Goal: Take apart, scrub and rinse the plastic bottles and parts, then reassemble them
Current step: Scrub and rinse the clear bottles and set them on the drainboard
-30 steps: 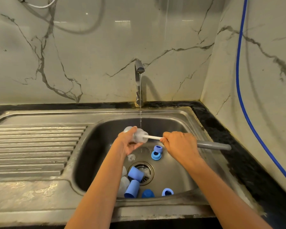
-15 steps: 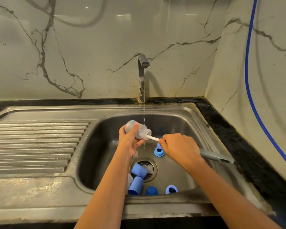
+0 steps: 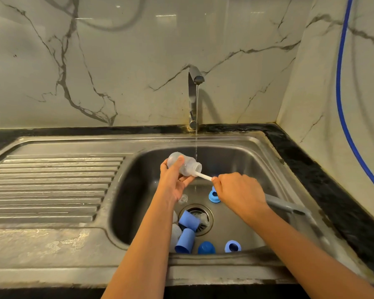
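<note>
My left hand [image 3: 173, 180] grips a clear plastic bottle [image 3: 187, 165] on its side over the sink basin, mouth facing right. My right hand [image 3: 240, 192] grips a bottle brush [image 3: 203, 176]; its white stem enters the bottle mouth and its grey handle [image 3: 287, 207] sticks out to the right. The brush head is hidden inside the bottle. On the basin floor lie two blue caps [image 3: 189, 221], a blue ring [image 3: 214, 196], another blue ring [image 3: 233, 246] and a dark blue lid [image 3: 206, 248]. Clear bottles [image 3: 176, 233] lie partly hidden under my left forearm.
Just behind the bottle, water runs in a thin stream from the tap [image 3: 193, 98] into the steel sink [image 3: 242, 156]. A ribbed drainboard [image 3: 52, 186] lies to the left. A drain strainer [image 3: 204, 221] sits mid-basin. A blue hose [image 3: 341, 100] hangs on the right wall.
The bottle and both hands have shifted a little left of the water stream. The bottle's base has tilted up and the brush handle's far end has dropped.
</note>
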